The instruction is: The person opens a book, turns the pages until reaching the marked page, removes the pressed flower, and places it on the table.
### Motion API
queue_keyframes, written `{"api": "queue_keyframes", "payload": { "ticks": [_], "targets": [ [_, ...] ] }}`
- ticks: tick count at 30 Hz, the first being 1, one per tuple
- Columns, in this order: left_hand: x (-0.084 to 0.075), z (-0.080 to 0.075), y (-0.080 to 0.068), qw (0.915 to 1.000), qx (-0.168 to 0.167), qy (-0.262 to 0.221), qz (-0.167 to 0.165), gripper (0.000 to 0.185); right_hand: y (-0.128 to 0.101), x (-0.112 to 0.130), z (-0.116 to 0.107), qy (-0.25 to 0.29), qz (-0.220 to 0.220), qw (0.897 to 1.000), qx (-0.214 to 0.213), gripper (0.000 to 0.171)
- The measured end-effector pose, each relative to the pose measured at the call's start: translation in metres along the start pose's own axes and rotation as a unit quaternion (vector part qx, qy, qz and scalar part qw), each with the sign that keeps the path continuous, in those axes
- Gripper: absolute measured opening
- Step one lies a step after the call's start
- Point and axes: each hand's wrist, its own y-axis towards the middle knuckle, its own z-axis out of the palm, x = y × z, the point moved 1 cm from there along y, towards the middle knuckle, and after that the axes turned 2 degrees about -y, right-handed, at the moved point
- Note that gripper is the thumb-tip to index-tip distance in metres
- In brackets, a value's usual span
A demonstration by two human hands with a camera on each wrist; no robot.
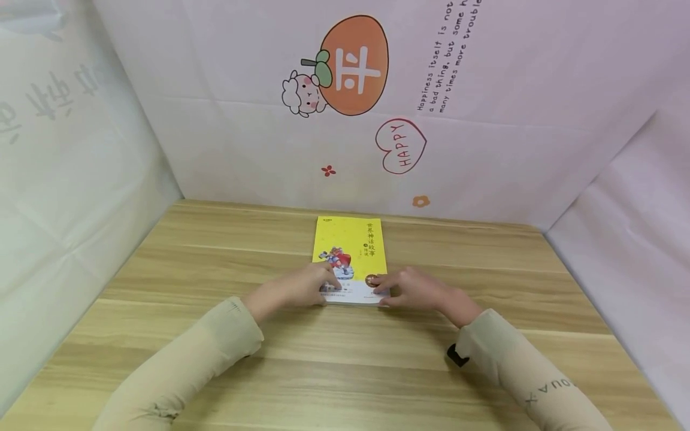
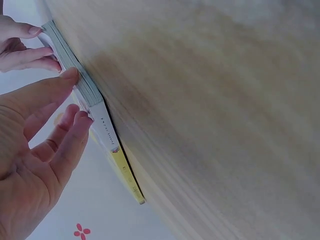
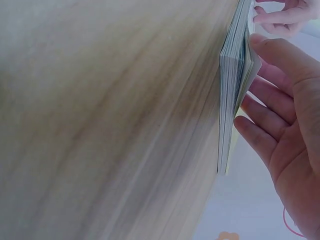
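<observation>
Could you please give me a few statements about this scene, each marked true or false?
1. The left hand and the right hand both touch the book. True.
2. The book stands upright on its spine. False: it lies flat on the table.
3. The cover is mostly yellow, with a white band at the end nearer the person. True.
4. The heart on the backdrop is green. False: the heart has a red outline.
5. The cover's corner is slightly lifted beside the right thumb. True.
</observation>
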Motion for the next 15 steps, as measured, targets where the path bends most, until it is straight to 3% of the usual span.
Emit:
{"api": "queue_keyframes", "payload": {
  "ticks": [8,15],
  "targets": [
    [-0.0064,-0.0011,-0.0011,0.9998,0.011,0.014,-0.008,0.035,0.0004,0.0000,-0.0011,0.014,-0.014,1.000,-0.003,0.026],
    [-0.0064,-0.0004,0.0009,0.9993,0.029,0.018,-0.015,0.041,0.0013,0.0004,-0.0015,0.044,0.013,0.999,0.002,0.027]
  ]
}}
